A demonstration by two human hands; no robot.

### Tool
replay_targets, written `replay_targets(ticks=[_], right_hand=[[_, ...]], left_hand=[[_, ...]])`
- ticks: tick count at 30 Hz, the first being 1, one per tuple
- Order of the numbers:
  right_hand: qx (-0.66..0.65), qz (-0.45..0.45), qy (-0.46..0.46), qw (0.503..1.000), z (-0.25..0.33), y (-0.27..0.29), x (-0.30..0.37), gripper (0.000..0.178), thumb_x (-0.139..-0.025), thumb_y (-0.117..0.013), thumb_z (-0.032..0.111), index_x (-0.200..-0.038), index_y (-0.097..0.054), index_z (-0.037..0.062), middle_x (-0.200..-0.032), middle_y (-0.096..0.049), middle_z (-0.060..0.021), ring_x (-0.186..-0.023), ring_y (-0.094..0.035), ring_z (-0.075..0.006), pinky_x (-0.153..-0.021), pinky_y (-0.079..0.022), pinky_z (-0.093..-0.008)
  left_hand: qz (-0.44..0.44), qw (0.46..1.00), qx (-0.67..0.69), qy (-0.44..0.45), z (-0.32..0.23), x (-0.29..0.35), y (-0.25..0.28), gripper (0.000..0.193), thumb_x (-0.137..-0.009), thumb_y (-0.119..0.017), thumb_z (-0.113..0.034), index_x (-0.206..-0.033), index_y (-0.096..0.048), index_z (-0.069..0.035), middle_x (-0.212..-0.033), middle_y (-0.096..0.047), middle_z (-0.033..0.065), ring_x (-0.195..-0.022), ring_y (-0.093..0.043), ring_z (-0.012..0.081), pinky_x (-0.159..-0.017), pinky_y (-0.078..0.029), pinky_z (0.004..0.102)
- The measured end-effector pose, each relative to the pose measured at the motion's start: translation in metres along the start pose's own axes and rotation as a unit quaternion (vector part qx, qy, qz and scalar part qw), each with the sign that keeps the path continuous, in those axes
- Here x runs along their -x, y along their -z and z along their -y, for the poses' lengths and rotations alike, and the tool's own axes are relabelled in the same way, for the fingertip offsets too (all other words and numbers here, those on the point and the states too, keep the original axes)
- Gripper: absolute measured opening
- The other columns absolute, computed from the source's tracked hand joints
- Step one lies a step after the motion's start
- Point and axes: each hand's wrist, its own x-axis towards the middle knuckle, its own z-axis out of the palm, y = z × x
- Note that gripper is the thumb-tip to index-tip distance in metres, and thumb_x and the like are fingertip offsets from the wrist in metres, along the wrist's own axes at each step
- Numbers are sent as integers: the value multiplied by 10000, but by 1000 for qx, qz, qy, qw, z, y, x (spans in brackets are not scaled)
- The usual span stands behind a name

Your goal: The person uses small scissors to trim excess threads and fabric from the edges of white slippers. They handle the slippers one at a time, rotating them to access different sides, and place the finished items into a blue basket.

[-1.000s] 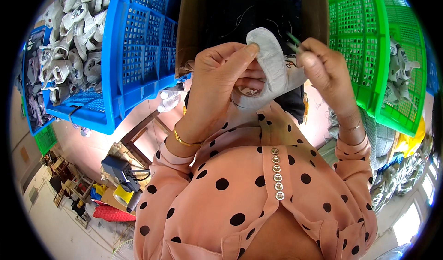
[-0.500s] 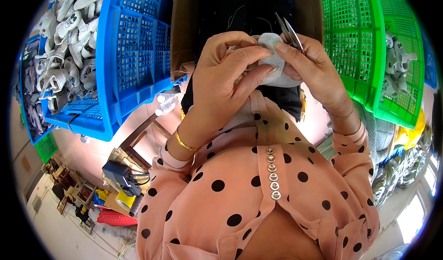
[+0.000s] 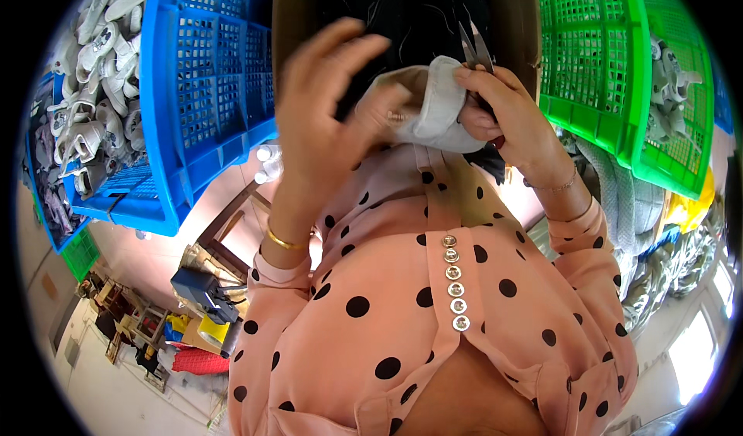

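A pale grey-white fabric shoe upper [image 3: 443, 103] is at chest height, its opening and lining showing. My right hand [image 3: 517, 118] pinches its edge between thumb and fingers. The same hand also keeps a pair of small scissors [image 3: 475, 47], blades pointing up and away from me. My left hand [image 3: 309, 126] is smeared by motion, fingers spread, raised to the left of the shoe upper. One of its fingertips overlaps the upper's left side; whether it touches cannot be made out.
Ahead, a cardboard box [image 3: 517, 18] holds dark material with loose threads. A blue crate [image 3: 209, 87] stands at left beside many grey shoe uppers [image 3: 101, 111]. Green crates [image 3: 592, 64] stand at right, with more uppers [image 3: 669, 87] inside. A black device [image 3: 203, 293] sits lower left.
My left hand has let go of the shoe upper and moved up and left, its fingers spreading. The upper has turned to show its opening. My right hand still holds upper and scissors.
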Motion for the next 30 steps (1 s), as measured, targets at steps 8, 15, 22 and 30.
replay_targets(ticks=[8,15,22,30], right_hand=[[-123,50,-83,988,-22,13,15,321,-969,-473,220,-678,-465,86,-541,-345,50,-463,-221,-45,-422,-163,-236],[-156,-3,-162,974,-51,29,-9,299,-964,-505,234,-698,-489,100,-547,-381,50,-452,-251,-38,-406,-185,-217],[157,-39,20,987,-52,38,-24,288,-984,-548,290,-838,-539,42,-577,-487,-17,-463,-431,-93,-421,-299,-257],[675,-126,270,675,-33,49,4,452,-913,-582,505,-796,-521,72,-568,-570,-89,-521,-601,-270,-460,-454,-365]], left_hand=[[91,989,98,-70,-22,32,-40,348,-717,-793,-12,-1055,-709,-21,-1177,-658,139,-1032,-664,248,-832,-569,297],[94,985,113,-92,4,41,-62,189,-808,-719,3,-996,-702,24,-1034,-697,151,-902,-698,257,-796,-578,298],[85,994,61,-36,16,35,-76,103,-876,-658,-23,-978,-646,-21,-996,-677,112,-811,-678,253,-685,-551,290],[113,983,136,57,16,26,-76,49,-930,-592,-30,-978,-583,-20,-1000,-658,103,-832,-649,208,-738,-516,275]])
